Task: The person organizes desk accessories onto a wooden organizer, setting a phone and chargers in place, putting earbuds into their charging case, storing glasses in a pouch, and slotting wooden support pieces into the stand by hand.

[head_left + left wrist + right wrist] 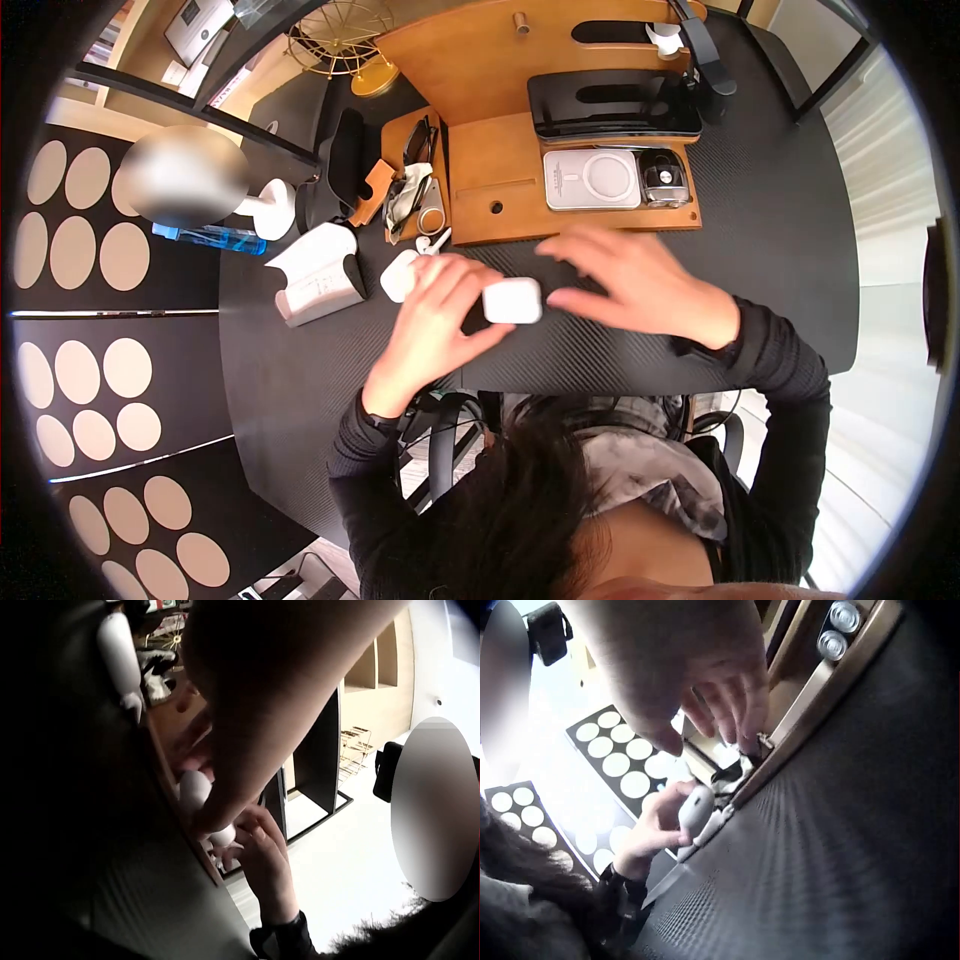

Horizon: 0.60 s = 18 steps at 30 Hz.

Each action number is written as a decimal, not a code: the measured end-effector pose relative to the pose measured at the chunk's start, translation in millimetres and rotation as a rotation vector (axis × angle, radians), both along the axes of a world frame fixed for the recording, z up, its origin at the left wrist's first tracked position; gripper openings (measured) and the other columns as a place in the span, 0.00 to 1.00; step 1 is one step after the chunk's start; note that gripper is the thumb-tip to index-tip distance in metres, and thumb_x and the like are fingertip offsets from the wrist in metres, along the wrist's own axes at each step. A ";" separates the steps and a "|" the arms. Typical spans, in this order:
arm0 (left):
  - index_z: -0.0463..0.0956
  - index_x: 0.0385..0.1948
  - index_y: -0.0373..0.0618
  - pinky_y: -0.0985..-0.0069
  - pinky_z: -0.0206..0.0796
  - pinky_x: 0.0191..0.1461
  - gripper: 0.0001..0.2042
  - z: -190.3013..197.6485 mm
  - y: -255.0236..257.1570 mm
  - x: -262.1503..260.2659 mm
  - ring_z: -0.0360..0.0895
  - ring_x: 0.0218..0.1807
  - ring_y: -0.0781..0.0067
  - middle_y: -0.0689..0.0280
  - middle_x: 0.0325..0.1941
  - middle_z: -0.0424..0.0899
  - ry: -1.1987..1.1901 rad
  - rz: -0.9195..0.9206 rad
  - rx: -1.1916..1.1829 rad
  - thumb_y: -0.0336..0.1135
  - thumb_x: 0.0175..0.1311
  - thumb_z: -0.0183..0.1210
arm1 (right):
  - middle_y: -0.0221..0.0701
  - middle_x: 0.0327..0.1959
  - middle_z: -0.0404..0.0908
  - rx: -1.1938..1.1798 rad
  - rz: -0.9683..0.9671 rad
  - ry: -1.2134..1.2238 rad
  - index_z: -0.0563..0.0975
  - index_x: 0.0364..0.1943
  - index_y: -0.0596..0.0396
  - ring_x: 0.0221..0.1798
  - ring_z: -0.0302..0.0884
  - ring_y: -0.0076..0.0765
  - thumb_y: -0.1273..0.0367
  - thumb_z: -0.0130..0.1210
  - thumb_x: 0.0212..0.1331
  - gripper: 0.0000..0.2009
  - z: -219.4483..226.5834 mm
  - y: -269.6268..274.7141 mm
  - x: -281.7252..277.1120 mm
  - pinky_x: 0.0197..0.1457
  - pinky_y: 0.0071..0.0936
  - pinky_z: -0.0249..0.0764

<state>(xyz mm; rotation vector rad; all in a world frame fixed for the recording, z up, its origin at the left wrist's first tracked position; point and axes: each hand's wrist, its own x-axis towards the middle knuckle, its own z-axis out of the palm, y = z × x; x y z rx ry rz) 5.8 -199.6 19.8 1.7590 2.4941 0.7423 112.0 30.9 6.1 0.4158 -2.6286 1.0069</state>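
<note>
A small white earbud case (512,300) is pinched between the thumb and fingers of my left hand (470,306) just above the black desk (780,250). My right hand (575,275) hovers beside the case with its fingers spread and holds nothing. In the right wrist view my left hand (649,836) grips the white case (696,808), and my right hand's fingers (727,712) hang straight above the wooden tray's edge. The left wrist view is mostly filled by my dark left hand, with the case (193,789) at its fingertips.
A wooden organiser (500,190) holds a white charging pad (592,180), a black slab (612,105) and glasses (415,150). A white oval piece (399,275) and a loose earbud (433,243) lie left of my left hand. A white stand (318,272) and blue bottle (210,238) sit further left.
</note>
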 end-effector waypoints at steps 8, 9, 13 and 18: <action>0.79 0.39 0.44 0.67 0.63 0.52 0.24 -9.7 -2.4 -4.6 0.76 0.44 0.61 0.63 0.40 0.80 -0.102 0.018 0.134 0.36 0.35 0.75 | 0.35 0.30 0.81 -0.679 0.358 -0.543 0.72 0.49 0.56 0.28 0.80 0.32 0.65 0.54 0.63 0.14 -33.1 -12.7 -27.8 0.31 0.26 0.72; 0.79 0.40 0.43 0.67 0.63 0.52 0.25 -11.6 -2.7 -6.6 0.76 0.45 0.61 0.63 0.40 0.81 -0.154 0.006 0.147 0.36 0.34 0.75 | 0.33 0.34 0.81 -0.732 0.391 -0.593 0.70 0.52 0.56 0.30 0.78 0.22 0.67 0.52 0.65 0.14 -38.0 -11.3 -27.5 0.31 0.20 0.70; 0.80 0.41 0.43 0.67 0.64 0.53 0.26 -19.6 -7.8 -24.0 0.77 0.45 0.63 0.65 0.39 0.83 -0.424 -0.007 0.273 0.37 0.34 0.76 | 0.32 0.40 0.79 -0.936 0.431 -0.679 0.68 0.55 0.56 0.33 0.78 0.23 0.67 0.50 0.67 0.16 -33.7 -8.1 -28.5 0.32 0.20 0.70; 0.78 0.40 0.41 0.68 0.64 0.52 0.20 -10.4 -17.6 -38.7 0.74 0.45 0.61 0.62 0.40 0.80 -0.112 0.136 0.190 0.35 0.43 0.71 | 0.32 0.42 0.78 -1.112 0.457 -0.717 0.66 0.56 0.58 0.36 0.78 0.24 0.68 0.49 0.68 0.16 -36.1 0.5 -36.1 0.34 0.19 0.73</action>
